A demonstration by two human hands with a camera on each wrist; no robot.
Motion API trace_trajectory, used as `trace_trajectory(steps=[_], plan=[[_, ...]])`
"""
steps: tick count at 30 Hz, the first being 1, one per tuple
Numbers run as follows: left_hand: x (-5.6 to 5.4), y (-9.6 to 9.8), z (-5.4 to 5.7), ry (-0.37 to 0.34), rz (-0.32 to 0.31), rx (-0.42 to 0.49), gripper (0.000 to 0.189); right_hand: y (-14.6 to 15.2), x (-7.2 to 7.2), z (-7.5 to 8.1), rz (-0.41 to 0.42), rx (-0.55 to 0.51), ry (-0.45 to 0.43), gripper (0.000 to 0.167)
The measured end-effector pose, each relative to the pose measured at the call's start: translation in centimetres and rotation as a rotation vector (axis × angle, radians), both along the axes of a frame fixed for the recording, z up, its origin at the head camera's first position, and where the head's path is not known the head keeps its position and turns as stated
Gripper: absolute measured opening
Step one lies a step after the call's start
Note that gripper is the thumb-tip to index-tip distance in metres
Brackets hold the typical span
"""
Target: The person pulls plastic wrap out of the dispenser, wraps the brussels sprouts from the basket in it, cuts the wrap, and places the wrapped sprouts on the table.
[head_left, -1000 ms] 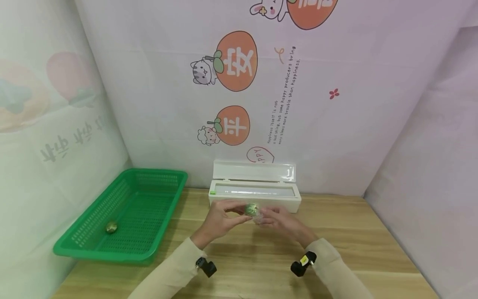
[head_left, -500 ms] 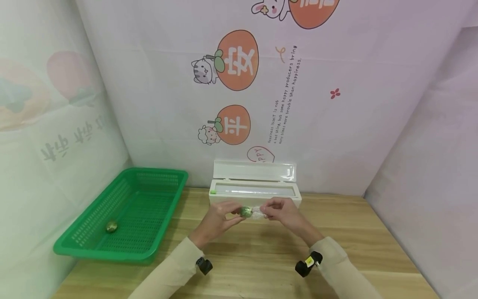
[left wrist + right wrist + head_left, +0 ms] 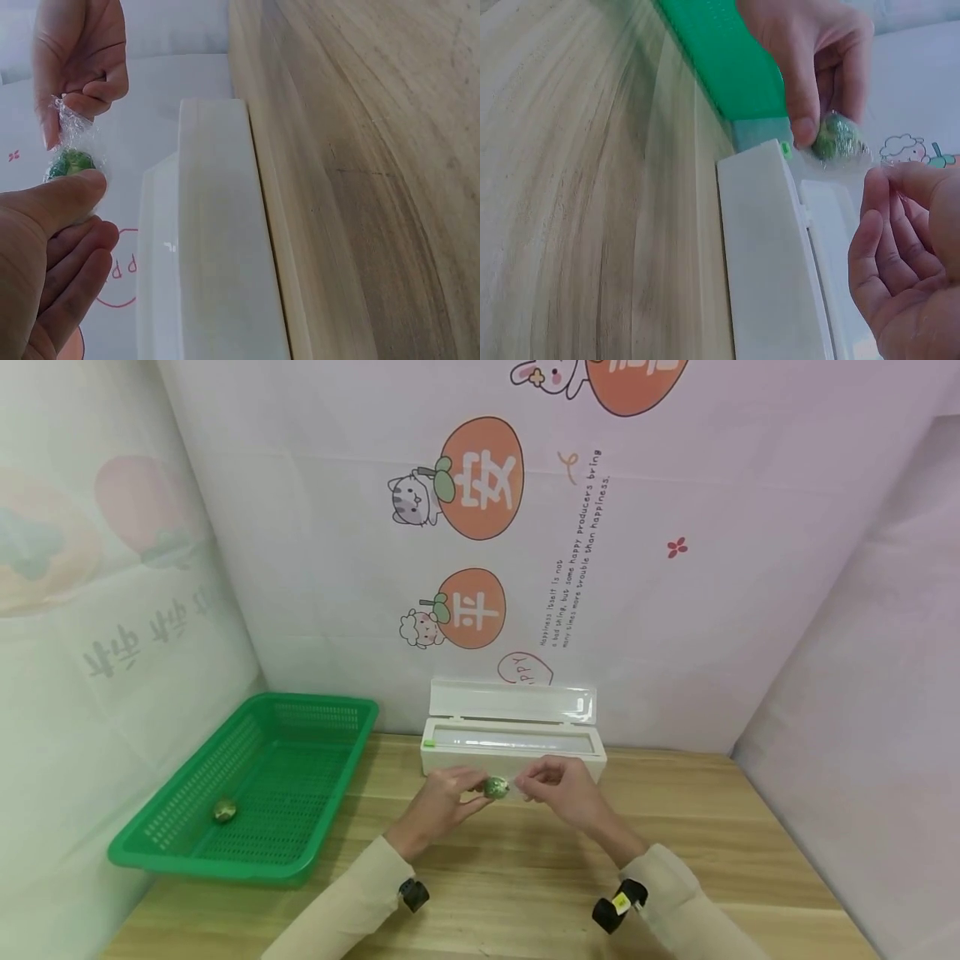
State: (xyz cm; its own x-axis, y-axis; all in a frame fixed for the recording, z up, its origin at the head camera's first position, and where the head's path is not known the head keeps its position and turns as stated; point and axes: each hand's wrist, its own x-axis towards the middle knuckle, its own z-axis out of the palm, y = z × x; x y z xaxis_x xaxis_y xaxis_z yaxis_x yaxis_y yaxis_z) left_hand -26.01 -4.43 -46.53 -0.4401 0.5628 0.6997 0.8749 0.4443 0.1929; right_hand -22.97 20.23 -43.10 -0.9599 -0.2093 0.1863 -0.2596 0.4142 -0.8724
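Observation:
A small round green thing (image 3: 496, 787), wrapped in clear cling film, is held up in front of the white dispenser box. My left hand (image 3: 442, 802) pinches it between thumb and fingers from the left. On the other side, my right hand (image 3: 566, 789) pinches the gathered tail of the film (image 3: 73, 127) between thumb and forefinger. In the right wrist view the film narrows from the green thing (image 3: 838, 140) toward my right fingertips (image 3: 879, 180). The left thumb covers part of the wrapped thing in the left wrist view.
The white cling film dispenser (image 3: 513, 763) stands against the back wall with its clear lid (image 3: 502, 702) raised. To the left is a green plastic basket (image 3: 225, 870) holding one shiny, greenish-gold wrapped ball (image 3: 224, 811). All stand on a wooden table (image 3: 705, 827).
My right hand has drawn back to the right from beside the green thing and turned, stretching the film into a narrower tail. The left hand keeps its hold and shifted only slightly.

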Motion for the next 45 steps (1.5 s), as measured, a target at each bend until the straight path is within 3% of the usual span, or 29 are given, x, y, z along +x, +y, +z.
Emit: trace_trajectory(steps=[8,19,22,27,31,35,39,41,42,45], plan=[[0.4,0.3,0.1,0.002,0.025,-0.035,0.02,-1.1,0.3,-0.2,0.022,0.012,0.04,0.011],[0.7,0.6,0.2,0.0,0.025,-0.025,0.02,-0.5,0.0,-0.2,0.219,0.002,0.053,0.022],[0.7,0.6,0.1,0.012,0.027,-0.014,0.02,-0.4,-0.1,-0.3,0.238,-0.002,0.065,0.02],[0.8,0.9,-0.2,0.068,0.018,-0.029,0.021,-0.6,0.0,-0.5,0.148,0.09,0.112,0.016],[1.0,1.0,-0.4,0.11,0.021,-0.021,0.027,-0.6,0.0,-0.5,0.079,0.19,0.141,0.026],[1.2,1.0,-0.5,0.155,0.006,-0.007,0.032,-0.5,-0.3,-0.6,0.134,0.215,0.084,0.032],[1.5,1.2,-0.5,0.222,0.012,-0.04,0.032,-0.3,-0.5,-0.8,0.233,0.201,0.034,0.025],[1.7,1.2,-0.6,0.197,0.016,-0.075,0.031,-0.3,-0.5,-0.9,0.26,0.201,0.036,0.023],[1.8,1.2,-0.6,0.152,0.016,-0.09,0.033,-0.2,-0.5,-0.9,0.269,0.199,0.04,0.022],[2.0,1.1,-0.4,-0.085,0.013,-0.103,0.042,-0.1,-0.5,-1.0,0.277,0.205,0.045,0.021]])
